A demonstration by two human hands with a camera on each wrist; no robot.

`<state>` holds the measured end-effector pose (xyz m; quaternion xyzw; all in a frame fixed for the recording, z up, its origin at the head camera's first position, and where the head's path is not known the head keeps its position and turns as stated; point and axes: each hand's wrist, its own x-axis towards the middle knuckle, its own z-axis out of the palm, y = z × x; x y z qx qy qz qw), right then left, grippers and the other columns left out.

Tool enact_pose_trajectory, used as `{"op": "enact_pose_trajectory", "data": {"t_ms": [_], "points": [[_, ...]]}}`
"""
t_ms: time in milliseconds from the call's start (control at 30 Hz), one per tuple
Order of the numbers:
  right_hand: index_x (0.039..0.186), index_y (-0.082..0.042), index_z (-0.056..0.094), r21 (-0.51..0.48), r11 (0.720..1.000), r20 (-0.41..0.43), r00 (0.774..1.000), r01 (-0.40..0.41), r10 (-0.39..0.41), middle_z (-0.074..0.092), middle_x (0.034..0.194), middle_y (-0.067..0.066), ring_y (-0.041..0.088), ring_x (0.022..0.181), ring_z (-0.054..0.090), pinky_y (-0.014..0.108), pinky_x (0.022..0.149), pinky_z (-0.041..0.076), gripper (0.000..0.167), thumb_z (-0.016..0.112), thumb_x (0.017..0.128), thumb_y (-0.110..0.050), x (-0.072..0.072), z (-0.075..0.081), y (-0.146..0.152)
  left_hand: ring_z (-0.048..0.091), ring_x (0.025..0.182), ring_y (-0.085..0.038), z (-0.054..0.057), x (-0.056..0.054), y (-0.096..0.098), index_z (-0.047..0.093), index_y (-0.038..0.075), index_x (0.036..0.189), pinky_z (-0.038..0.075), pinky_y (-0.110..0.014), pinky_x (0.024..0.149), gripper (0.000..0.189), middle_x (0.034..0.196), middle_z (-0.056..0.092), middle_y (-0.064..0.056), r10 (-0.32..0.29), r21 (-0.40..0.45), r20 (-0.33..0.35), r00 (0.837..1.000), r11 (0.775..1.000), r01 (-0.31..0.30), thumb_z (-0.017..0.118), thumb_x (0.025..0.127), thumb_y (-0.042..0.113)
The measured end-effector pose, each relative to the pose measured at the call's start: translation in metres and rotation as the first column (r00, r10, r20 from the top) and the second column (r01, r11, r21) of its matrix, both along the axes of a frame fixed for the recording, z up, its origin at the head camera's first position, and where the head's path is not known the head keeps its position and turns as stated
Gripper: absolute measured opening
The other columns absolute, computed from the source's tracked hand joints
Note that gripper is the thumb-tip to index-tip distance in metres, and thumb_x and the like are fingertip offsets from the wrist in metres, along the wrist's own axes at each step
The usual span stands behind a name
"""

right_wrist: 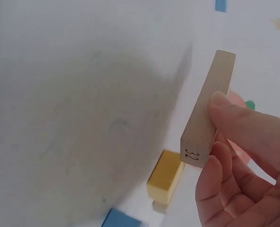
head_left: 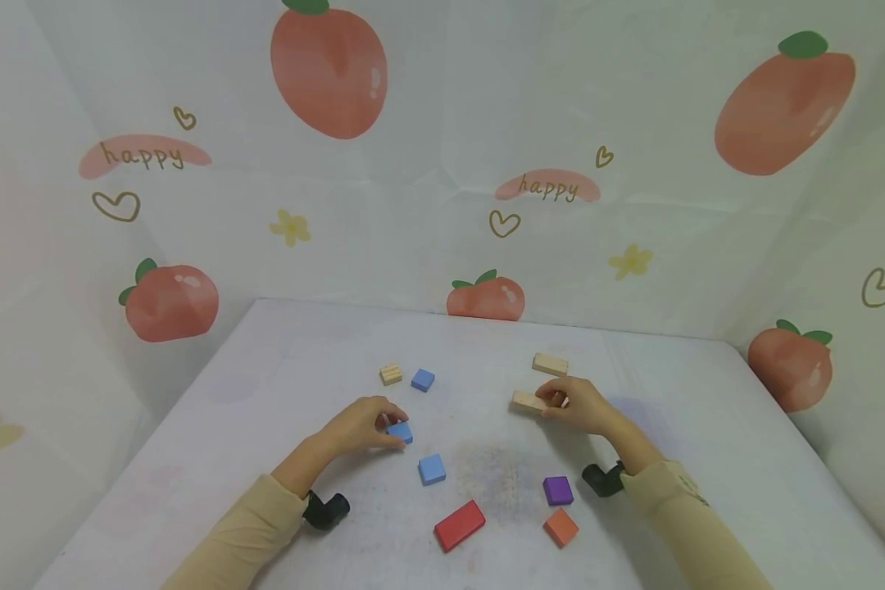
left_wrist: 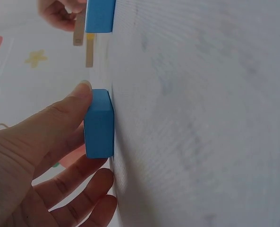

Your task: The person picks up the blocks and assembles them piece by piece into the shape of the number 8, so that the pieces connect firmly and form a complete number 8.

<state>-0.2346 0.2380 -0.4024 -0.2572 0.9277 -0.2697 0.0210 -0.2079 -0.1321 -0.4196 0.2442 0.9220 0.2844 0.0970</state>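
Observation:
My left hand [head_left: 365,426] has its thumb and fingers around a light-blue block [head_left: 400,433]. In the left wrist view the thumb touches the top end of this blue block [left_wrist: 99,125], which sits at the tabletop, with fingers behind and below it. To the right, my right hand [head_left: 578,404] pinches one end of a plain wooden block [head_left: 528,401]. Its end face reads 32 in the right wrist view, where the long wooden block [right_wrist: 207,109] is held between thumb and fingers, tilted, above the table.
Another wooden block [head_left: 551,364] lies beyond my right hand. A striped wooden block [head_left: 391,374] and blue block [head_left: 424,379] lie beyond the left. Nearer are blue [head_left: 432,469], red [head_left: 460,525], purple [head_left: 558,490] and orange [head_left: 560,527] blocks. A yellow block [right_wrist: 164,177] shows in the right wrist view.

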Motion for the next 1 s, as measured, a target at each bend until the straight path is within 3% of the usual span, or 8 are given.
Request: {"op": "enact_pose_trajectory", "data": {"t_ms": [400, 733, 1000], "points": [[0.100, 0.003, 0.066, -0.007, 0.998, -0.021, 0.998, -0.059, 0.059, 0.067, 0.089, 0.012, 0.015, 0.074, 0.057, 0.022, 0.064, 0.049, 0.024, 0.072, 0.078, -0.005, -0.002, 0.004, -0.014, 0.053, 0.082, -0.013, 0.001, 0.000, 0.000, 0.068, 0.008, 0.108, 0.044, -0.022, 0.071, 0.038, 0.096, 0.066, -0.003, 0.009, 0.003, 0.011, 1.000, 1.000, -0.009, 0.077, 0.075, 0.025], [0.099, 0.003, 0.067, -0.024, 0.986, -0.041, 0.985, -0.166, 0.165, 0.067, 0.089, 0.013, 0.015, 0.074, 0.058, 0.020, 0.064, 0.050, 0.023, 0.071, 0.078, -0.005, -0.005, 0.007, -0.028, 0.053, 0.083, -0.012, 0.001, 0.000, 0.001, 0.068, 0.008, 0.108, 0.044, -0.022, 0.071, 0.038, 0.096, 0.066, -0.002, 0.016, -0.001, 0.012, 1.000, 1.000, -0.016, 0.077, 0.075, 0.026], [0.099, 0.003, 0.067, -0.028, 0.982, -0.039, 0.982, -0.185, 0.183, 0.067, 0.088, 0.012, 0.015, 0.074, 0.058, 0.020, 0.064, 0.050, 0.024, 0.072, 0.078, -0.006, -0.005, 0.007, -0.043, 0.053, 0.083, -0.012, 0.000, 0.000, 0.000, 0.068, 0.009, 0.108, 0.044, -0.023, 0.072, 0.039, 0.097, 0.066, -0.002, 0.017, 0.002, 0.013, 1.000, 1.000, -0.017, 0.077, 0.075, 0.026]]}}
